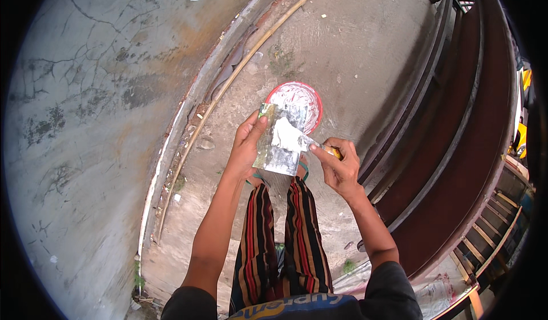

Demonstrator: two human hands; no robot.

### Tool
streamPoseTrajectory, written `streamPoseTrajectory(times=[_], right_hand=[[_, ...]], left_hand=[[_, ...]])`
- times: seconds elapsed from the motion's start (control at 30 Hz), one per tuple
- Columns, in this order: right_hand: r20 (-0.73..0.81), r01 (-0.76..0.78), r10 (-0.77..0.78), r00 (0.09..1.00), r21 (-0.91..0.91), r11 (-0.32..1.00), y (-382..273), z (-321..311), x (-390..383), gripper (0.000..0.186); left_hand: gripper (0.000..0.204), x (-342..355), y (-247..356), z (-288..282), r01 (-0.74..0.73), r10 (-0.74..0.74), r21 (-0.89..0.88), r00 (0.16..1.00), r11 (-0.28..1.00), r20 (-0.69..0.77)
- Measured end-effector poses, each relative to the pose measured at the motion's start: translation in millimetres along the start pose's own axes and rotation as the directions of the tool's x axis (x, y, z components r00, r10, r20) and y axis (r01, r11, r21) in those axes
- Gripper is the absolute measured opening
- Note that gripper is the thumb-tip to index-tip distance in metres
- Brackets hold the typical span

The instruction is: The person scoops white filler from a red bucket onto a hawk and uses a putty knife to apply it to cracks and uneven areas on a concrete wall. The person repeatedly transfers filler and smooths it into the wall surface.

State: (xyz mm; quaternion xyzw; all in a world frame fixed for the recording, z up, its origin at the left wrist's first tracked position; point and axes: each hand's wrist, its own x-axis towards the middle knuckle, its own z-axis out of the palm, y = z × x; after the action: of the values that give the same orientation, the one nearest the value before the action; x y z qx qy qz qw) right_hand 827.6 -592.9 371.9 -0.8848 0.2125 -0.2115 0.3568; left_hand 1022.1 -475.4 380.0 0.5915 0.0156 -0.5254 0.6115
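My left hand (245, 141) is closed around the left edge of a flat rectangular plate (282, 164), its surface smeared grey and white. A thick lump of white putty (285, 134) lies on the middle of the plate. In my right hand (341, 166) is a putty knife (331, 150) with a yellowish handle, its blade end against the putty and partly covered by it. Below and beyond the plate, a round red-rimmed basin (320, 110) stands on the ground, coated inside with white putty. The plate hides the basin's near left part.
A cracked, stained grey wall (85, 91) runs along the left. At its foot, a long bamboo pole (246, 62) lies by a low ledge. Large dark brown panels with metal bars (451, 149) stand on the right. Wooden slats (491, 234) lie at lower right. My sandalled feet are beneath the plate.
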Motion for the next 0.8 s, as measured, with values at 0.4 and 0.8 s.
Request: streamPoseTrajectory(times=[0.4, 0.8], right_hand=[[-0.096, 0.034, -0.04, 0.995, -0.062, 0.998, -116.5, -161.0, 32.9, 0.051], [0.327, -0.403, 0.299, 0.897, 0.881, 0.248, -202.0, -264.6, 71.0, 0.018]], left_hand=[[0.037, -101.0, 147.7, 85.3, -0.048, 0.06, -0.136, 0.994, 0.99, 0.089], [0.062, -151.4, 193.9, 105.9, -0.177, 0.172, 0.039, 0.979, 0.983, 0.111]])
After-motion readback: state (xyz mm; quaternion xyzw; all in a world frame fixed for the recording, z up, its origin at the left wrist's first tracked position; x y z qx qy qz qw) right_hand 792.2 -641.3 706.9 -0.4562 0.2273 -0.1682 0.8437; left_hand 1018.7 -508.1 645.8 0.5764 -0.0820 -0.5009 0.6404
